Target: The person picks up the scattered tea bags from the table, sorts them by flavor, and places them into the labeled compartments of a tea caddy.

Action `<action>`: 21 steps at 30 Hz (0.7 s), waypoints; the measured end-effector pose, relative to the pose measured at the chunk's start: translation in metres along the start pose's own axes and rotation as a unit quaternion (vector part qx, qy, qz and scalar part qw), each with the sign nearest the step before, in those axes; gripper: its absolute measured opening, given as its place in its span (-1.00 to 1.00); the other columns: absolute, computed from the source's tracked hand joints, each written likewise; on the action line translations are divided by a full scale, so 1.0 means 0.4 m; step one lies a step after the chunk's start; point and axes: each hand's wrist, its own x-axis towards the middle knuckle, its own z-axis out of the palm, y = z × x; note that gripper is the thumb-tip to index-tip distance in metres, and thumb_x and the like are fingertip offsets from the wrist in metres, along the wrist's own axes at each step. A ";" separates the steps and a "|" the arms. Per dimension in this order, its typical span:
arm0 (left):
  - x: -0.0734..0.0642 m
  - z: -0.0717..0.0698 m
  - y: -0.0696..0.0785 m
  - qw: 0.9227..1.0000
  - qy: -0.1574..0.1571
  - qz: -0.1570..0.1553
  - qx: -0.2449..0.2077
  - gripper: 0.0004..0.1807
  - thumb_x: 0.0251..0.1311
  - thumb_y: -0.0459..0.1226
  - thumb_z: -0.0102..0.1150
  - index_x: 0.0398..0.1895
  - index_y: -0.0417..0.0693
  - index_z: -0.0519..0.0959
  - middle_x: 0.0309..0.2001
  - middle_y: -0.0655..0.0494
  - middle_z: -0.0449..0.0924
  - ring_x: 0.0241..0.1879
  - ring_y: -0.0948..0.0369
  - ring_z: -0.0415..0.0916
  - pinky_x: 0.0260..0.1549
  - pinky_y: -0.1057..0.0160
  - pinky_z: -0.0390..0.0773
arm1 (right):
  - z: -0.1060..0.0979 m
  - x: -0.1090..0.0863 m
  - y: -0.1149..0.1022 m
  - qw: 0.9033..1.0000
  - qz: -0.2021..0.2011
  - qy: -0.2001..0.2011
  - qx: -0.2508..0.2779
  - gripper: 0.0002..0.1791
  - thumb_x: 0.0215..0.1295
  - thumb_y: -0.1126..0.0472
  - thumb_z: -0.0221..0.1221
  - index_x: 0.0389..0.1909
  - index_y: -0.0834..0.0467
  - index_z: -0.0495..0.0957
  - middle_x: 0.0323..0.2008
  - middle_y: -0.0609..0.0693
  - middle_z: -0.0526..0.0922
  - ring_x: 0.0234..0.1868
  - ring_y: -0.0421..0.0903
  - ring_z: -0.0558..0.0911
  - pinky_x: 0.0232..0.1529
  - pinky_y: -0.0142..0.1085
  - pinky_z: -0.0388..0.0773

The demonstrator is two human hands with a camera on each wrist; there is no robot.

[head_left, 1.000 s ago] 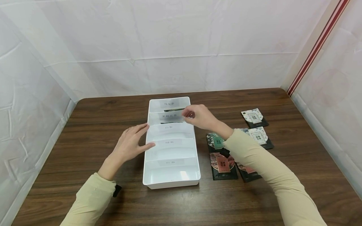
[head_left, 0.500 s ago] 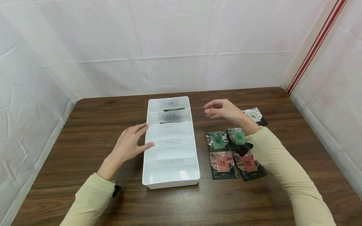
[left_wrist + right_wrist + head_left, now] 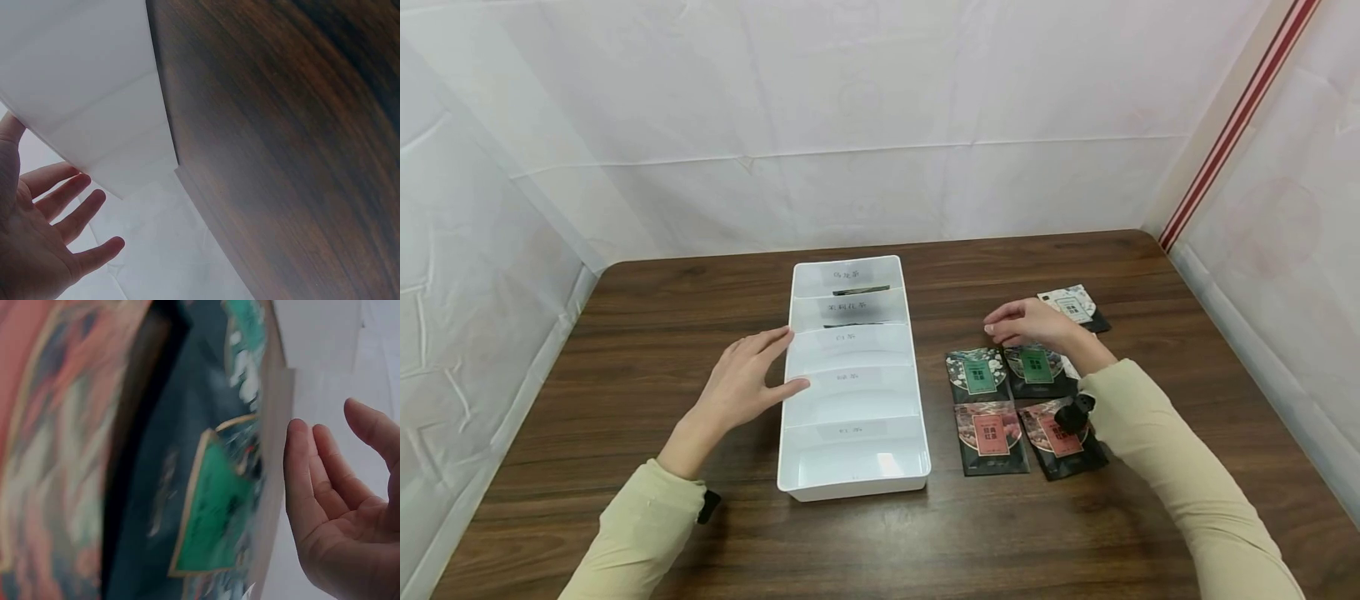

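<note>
A white divided box [image 3: 850,457] with labelled compartments stands mid-table. My left hand [image 3: 739,385] rests on its left rim, fingers spread; in the left wrist view the fingertips touch the box edge. My right hand [image 3: 1036,323] is above the sachets on the right, fingers loosely bent and holding nothing. Below it lie two green-labelled tea sachets, one with white flowers [image 3: 978,377] and one darker [image 3: 1036,368]. Nearer are two red-labelled tea sachets, a left one [image 3: 991,439] and a right one [image 3: 1062,443]. A white-topped sachet [image 3: 1072,307] lies behind the hand; another is mostly hidden by the wrist.
Thin sachet edges show in the box's two far compartments, one in the farthest [image 3: 861,291] and one in the second [image 3: 854,324]. White sheeting [image 3: 865,192] encloses the wooden table [image 3: 647,358] at the back and both sides.
My right hand has moved from over the box's far compartments rightward, then down toward the green-labelled sachets. The left hand has stayed at the box rim.
</note>
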 end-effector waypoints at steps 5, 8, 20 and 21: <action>0.001 -0.001 0.001 1.000 0.001 0.001 0.001 -0.20 -0.05 0.08 0.20 0.17 -0.27 0.31 0.16 -0.12 0.27 0.09 -0.09 0.22 0.06 -0.10 0.09 | -0.008 -0.009 0.020 0.998 0.012 0.003 -0.054 -0.54 0.17 0.14 0.15 -0.02 0.40 0.41 -0.20 0.22 0.53 -0.20 0.04 0.54 -0.20 -0.18 0.49; 0.002 -0.002 0.001 1.000 0.000 0.001 0.002 -0.20 -0.05 0.08 0.19 0.17 -0.27 0.31 0.16 -0.12 0.27 0.09 -0.09 0.22 0.07 -0.10 0.09 | -0.013 -0.014 0.029 0.998 0.012 0.007 -0.069 -0.57 0.18 0.17 0.14 -0.04 0.41 0.42 -0.24 0.21 0.54 -0.24 0.03 0.54 -0.23 -0.18 0.50; 0.000 -0.003 0.003 1.000 0.002 0.002 0.003 -0.20 -0.05 0.08 0.20 0.17 -0.28 0.31 0.16 -0.13 0.27 0.09 -0.09 0.22 0.06 -0.10 0.10 | 0.019 -0.019 0.027 0.983 -0.017 -0.003 -0.181 -0.69 0.09 0.27 0.20 -0.16 0.34 0.47 -0.37 0.07 0.49 -0.47 -0.07 0.48 -0.46 -0.25 0.46; 0.000 -0.002 0.003 1.000 0.002 0.002 0.003 -0.20 -0.05 0.08 0.20 0.17 -0.28 0.32 0.16 -0.13 0.27 0.09 -0.09 0.22 0.06 -0.10 0.10 | 0.021 -0.019 0.028 0.982 -0.019 -0.003 -0.187 -0.68 0.08 0.27 0.21 -0.16 0.34 0.47 -0.38 0.07 0.48 -0.49 -0.08 0.47 -0.48 -0.25 0.45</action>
